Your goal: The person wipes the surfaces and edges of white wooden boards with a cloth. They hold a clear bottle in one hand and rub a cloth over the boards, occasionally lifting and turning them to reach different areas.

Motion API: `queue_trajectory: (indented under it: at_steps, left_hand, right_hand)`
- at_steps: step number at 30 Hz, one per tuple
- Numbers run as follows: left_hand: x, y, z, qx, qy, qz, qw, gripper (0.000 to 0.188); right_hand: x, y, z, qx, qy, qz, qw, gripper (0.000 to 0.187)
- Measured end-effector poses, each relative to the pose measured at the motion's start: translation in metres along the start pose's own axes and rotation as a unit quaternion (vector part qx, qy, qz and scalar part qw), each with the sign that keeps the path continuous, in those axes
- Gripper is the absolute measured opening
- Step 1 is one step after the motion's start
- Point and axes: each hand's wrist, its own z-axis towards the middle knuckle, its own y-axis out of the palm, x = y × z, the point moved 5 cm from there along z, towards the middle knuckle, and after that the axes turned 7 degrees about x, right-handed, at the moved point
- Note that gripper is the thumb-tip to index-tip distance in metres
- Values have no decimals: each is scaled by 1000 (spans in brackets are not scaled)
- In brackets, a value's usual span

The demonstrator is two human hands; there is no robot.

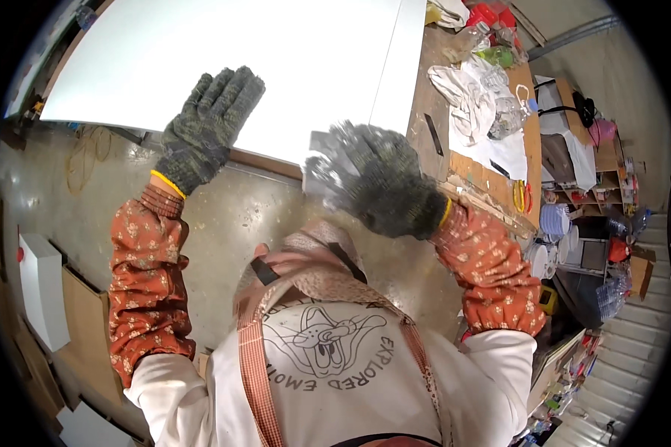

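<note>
A large white panel [291, 59] lies on the workbench in front of me. My left hand [209, 123], in a dark grey-green knit glove with a yellow cuff edge, rests flat over the panel's near edge, fingers stretched out. My right hand [380, 179], in a matching glove, is at the panel's near right edge, slightly blurred. It is closed on a shiny silvery-grey flat piece [320, 160], whose kind I cannot make out. The glove covers part of that piece.
On the wooden bench [455, 160] at right lie a dark flat strip [433, 135], a white cloth [466, 100], clear plastic bottles [508, 115] and yellow-handled scissors [524, 197]. Cluttered shelves [611, 167] stand farther right. White and brown boards [45, 287] lean at left.
</note>
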Motion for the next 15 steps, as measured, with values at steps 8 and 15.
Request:
queue_trajectory:
  at_steps: [8, 15]
  left_hand:
    - [0, -3, 3, -5, 13, -1, 1000, 70]
    - [4, 0, -8, 32, 27, 20, 999, 63]
  right_hand:
    - [-16, 18, -7, -53, 42, -12, 998, 55]
    - [-41, -5, -32, -41, 130, -14, 991, 55]
